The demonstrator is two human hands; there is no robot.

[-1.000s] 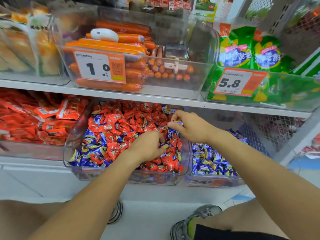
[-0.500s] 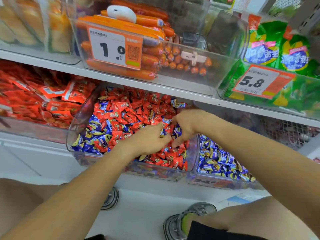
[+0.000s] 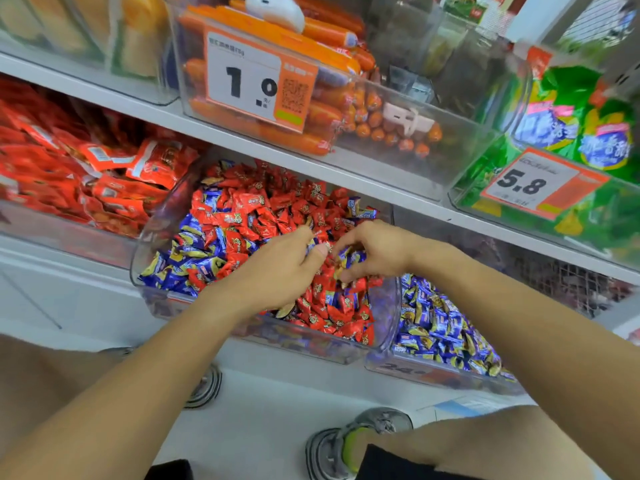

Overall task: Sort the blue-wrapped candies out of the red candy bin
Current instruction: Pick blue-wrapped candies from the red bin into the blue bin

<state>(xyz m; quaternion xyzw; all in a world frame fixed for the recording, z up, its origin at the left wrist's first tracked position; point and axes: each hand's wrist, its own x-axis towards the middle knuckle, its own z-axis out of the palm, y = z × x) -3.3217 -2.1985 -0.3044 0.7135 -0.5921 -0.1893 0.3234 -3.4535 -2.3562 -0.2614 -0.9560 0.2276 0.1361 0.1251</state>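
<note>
You are mid-pick in the red candy bin [image 3: 389,306]: your right hand [image 3: 377,251] has a grip on blue-wrapped candies [image 3: 349,256]; your left hand's [image 3: 284,268] grip I cannot tell. Next, carry them right to the blue bin [image 3: 398,367].

The red candy bin [image 3: 390,327] is a clear plastic tub with rounded corners, sitting on the lower shelf with its front wall tilted toward the viewer. It is heaped with small red-wrapped candies [image 3: 277,206] that fill its back and its front right corner. Blue-wrapped candies [image 3: 187,261] with yellow markings lie mixed among them: a thick cluster in the bin's front left corner, a few along its left side, two or three near its back right edge, and a small bunch at its middle. Just right of the bin, touching its side, a second clear bin [image 3: 433,374] holds only blue-wrapped candies.
</note>
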